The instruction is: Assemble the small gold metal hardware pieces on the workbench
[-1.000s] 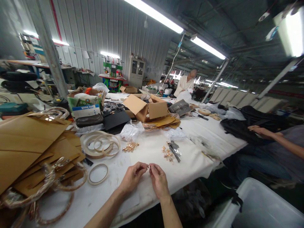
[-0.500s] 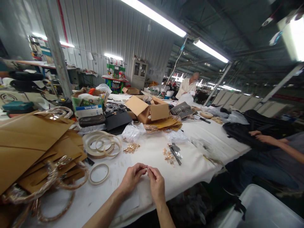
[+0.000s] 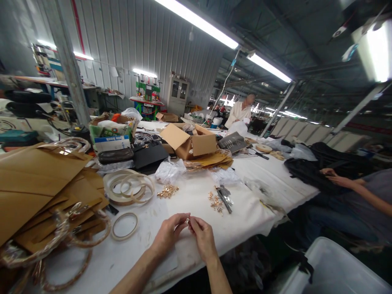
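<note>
My left hand and my right hand meet over the near edge of the white table. Both pinch a tiny gold metal fitting between their fingertips. A heap of similar gold fittings lies further back on the cloth. Another scatter of gold fittings lies to the right, beside dark metal pliers. A single tape ring lies left of my left hand.
Stacked tape rings, brown leather panels and wrapped round handles fill the left. An open cardboard box stands behind. A seated person's arm is at the right, another person stands far back. A white bin sits lower right.
My hands stay pinched together on the small fitting, shifting only slightly toward me. The view has wobbled a little.
</note>
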{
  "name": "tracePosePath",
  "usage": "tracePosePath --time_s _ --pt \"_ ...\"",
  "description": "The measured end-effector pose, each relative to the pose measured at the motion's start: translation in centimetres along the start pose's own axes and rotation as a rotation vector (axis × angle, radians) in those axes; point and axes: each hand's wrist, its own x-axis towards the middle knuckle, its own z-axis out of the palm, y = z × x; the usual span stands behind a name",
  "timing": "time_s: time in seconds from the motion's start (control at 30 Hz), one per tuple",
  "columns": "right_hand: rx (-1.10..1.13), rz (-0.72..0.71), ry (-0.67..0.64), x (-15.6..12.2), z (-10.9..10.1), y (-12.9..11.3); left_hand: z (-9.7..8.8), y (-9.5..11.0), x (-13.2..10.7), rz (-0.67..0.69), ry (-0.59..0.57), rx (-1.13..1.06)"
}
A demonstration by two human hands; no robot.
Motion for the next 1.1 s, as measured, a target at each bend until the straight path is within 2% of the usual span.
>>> tracePosePath --time_s 0.2,0.4,0.53,0.67,0.73,0.8,0.9,1.0,1.1 --pt "-0.152 -0.085 0.071 0.0 0.6 0.7 -0.4 1.8 0.3 -0.067 -0.036 -0.003" --pt "-0.257 -0.115 0.130 -0.5 1.7 0.4 -0.7 3.6 0.9 -0.164 -0.088 0.005" --pt "-0.331 -0.202 0.191 -0.7 2.1 0.6 -0.6 3.0 0.9 -0.151 -0.143 0.071" --pt "-0.227 -0.188 0.316 0.0 1.7 1.5 -0.5 1.7 0.9 -0.221 -0.030 0.144" --pt "-0.112 -0.162 0.407 1.2 0.7 1.8 -0.5 1.3 0.8 -0.255 0.013 0.181" --pt "-0.049 -0.166 0.529 3.1 -0.9 1.5 -0.3 1.0 0.8 -0.255 0.009 0.244" --pt "-0.099 -0.202 0.681 6.9 -4.4 0.0 0.0 0.7 0.9 -0.214 -0.029 0.348" --pt "-0.192 -0.221 0.685 10.6 -7.8 -2.0 0.4 0.1 1.0 -0.193 -0.047 0.399" --pt "-0.290 -0.250 0.656 13.2 -10.0 -3.5 0.6 -0.4 1.2 -0.181 -0.041 0.410"
